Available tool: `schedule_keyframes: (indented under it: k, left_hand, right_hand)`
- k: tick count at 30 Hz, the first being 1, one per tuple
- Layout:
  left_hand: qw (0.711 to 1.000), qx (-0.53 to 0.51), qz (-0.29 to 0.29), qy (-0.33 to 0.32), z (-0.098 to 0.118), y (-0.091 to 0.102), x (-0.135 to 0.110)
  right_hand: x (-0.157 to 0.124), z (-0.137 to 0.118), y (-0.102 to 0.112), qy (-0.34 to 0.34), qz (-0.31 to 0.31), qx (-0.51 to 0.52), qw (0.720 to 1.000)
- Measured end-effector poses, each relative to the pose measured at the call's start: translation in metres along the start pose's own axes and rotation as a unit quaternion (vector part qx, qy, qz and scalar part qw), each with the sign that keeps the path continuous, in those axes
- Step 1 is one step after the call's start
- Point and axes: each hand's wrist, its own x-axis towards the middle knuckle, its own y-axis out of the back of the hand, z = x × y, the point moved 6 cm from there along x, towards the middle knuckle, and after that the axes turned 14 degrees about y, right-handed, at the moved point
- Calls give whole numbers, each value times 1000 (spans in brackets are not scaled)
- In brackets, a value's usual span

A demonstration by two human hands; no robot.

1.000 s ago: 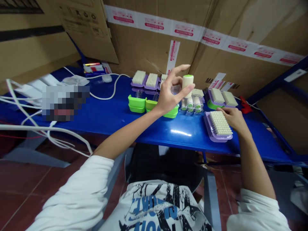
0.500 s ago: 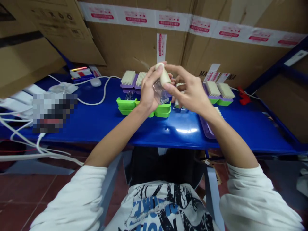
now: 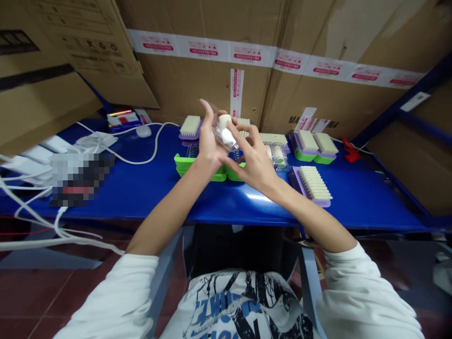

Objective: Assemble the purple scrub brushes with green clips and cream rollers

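Observation:
My left hand [image 3: 209, 141] cradles a small clear plastic case [image 3: 216, 126], its thumb raised and its other fingers partly hidden behind. A cream-and-white cylinder [image 3: 225, 123] lies tilted at the case; how deep it sits inside is hard to tell. The fingers of my right hand [image 3: 252, 155] close over the cylinder's right side, with the thumb below, close to my left palm. Under both hands stand bright green holders [image 3: 187, 165] with dark spiky rows. Right of them, more clear cases [image 3: 278, 157] with pale cylinders rest on the blue table [image 3: 219, 205].
Purple-edged blocks of cream pegs stand at the back left [image 3: 190, 126], in green trays at the right [image 3: 308, 141], and nearer the front [image 3: 315, 182]. White cables [image 3: 157, 141] and a power strip [image 3: 31, 146] lie left. A cardboard wall [image 3: 197, 80] closes off the back.
The cylinder has come down from above the case and lies against or in it. My left thumb has lifted away. Both hands sit slightly lower, and my right hand has shifted left.

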Motion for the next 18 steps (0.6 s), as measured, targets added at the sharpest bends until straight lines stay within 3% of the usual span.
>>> schedule_keyframes:
  k: [3, 6, 10, 14, 18]
  left_hand:
    - [999, -14, -31, -36, 4, -7, -5]
    - [993, 71, -67, -71, 6, -13, -10]
    - [964, 187, -150, -115, 2, -21, -17]
    - [962, 217, -123, -114, -6, -15, -12]
    - [973, 189, -105, -84, -12, -13, -8]
  right_hand:
    - [-4, 3, 2, -17, 20, 0, 1000]
    - [-9, 10, 16, -58, 85, 17, 995]
    - [-21, 28, 35, -133, 166, 65, 975]
    - [-29, 40, 46, -153, 157, 57, 974]
    - [-31, 31, 58, -107, 138, -25, 984]
